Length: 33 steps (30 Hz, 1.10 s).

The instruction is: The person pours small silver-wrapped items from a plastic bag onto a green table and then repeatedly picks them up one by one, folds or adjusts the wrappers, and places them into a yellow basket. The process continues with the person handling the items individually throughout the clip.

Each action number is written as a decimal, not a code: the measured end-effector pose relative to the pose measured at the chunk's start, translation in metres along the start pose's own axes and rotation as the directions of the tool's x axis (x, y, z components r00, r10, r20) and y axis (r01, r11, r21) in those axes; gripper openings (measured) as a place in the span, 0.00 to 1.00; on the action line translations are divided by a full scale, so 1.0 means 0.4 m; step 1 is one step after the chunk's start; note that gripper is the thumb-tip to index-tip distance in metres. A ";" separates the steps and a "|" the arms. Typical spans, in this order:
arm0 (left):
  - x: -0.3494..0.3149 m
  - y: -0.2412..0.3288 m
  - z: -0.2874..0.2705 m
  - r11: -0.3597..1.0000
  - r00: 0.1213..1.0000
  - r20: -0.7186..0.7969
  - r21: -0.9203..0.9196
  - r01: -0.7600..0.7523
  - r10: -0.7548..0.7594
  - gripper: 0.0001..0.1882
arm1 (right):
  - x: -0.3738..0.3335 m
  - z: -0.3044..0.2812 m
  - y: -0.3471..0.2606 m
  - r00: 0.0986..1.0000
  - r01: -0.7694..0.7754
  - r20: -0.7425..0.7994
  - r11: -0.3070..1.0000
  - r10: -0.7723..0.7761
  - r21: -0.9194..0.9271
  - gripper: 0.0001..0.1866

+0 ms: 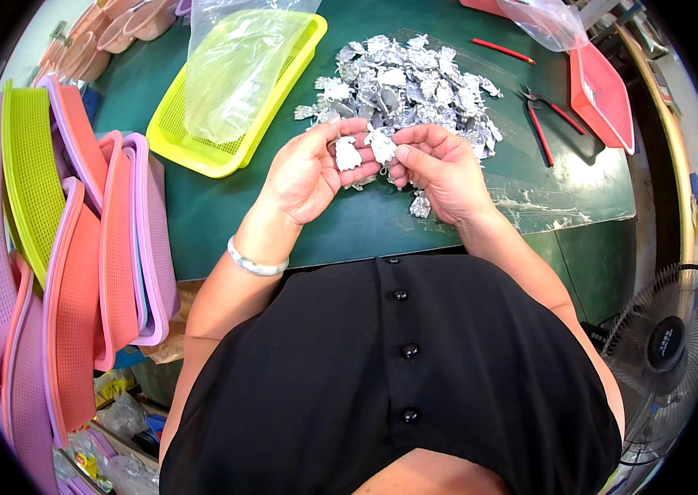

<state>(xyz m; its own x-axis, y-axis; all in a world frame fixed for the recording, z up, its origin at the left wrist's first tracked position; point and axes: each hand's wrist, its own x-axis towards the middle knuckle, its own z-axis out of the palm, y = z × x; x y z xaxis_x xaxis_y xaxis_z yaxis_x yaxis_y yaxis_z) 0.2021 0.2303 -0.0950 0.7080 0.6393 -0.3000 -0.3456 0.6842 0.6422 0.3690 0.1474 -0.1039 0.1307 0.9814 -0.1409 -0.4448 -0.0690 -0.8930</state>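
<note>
A heap of small silvery metal castings (415, 87) covers the middle of the green table. At its near edge my left hand (308, 169) is turned palm up, with one flat silver casting (348, 154) lying on its fingers. Beside that, a second silver casting (382, 147) is pinched between the thumb and fingers of my right hand (445, 172); the left fingertips reach to it as well. A loose casting (420, 205) rests on the table just below my right hand. The pieces are too small for me to tell their exact kind.
Left of the heap stands a yellow-green mesh basket (238, 153) with a clear plastic bag (242, 82) over it. Red-handled pliers (549, 120), a red pencil (503, 51) and a pink tray (601, 99) lie right. Stacked baskets (77, 305) crowd the left; a fan (664, 342) stands at right.
</note>
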 end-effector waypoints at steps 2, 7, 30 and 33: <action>0.004 -0.003 -0.014 0.999 0.998 0.059 -0.045 -0.001 0.003 0.18 | -0.002 0.003 -0.002 1.000 -0.004 -0.003 1.000 0.004 -0.004 0.09; -0.005 -0.001 -0.012 0.999 0.996 0.086 -0.039 -0.028 0.031 0.18 | -0.003 0.001 -0.001 1.000 -0.005 -0.007 1.000 0.005 -0.002 0.09; -0.014 0.000 -0.011 0.996 0.998 0.053 0.090 -0.022 0.017 0.18 | -0.003 -0.003 0.005 1.000 0.014 0.012 1.000 -0.014 -0.005 0.09; -0.016 0.004 -0.014 0.995 0.998 0.069 0.101 -0.016 0.009 0.18 | -0.004 0.000 0.004 1.000 0.012 0.011 1.000 -0.012 -0.011 0.09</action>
<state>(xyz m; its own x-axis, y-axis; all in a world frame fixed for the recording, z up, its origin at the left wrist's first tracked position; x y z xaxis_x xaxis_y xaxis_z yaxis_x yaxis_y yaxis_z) 0.1935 0.2295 -0.0960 0.7458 0.6197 -0.2445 -0.2928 0.6347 0.7152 0.3679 0.1456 -0.1052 0.1267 0.9840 -0.1253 -0.4337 -0.0587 -0.8992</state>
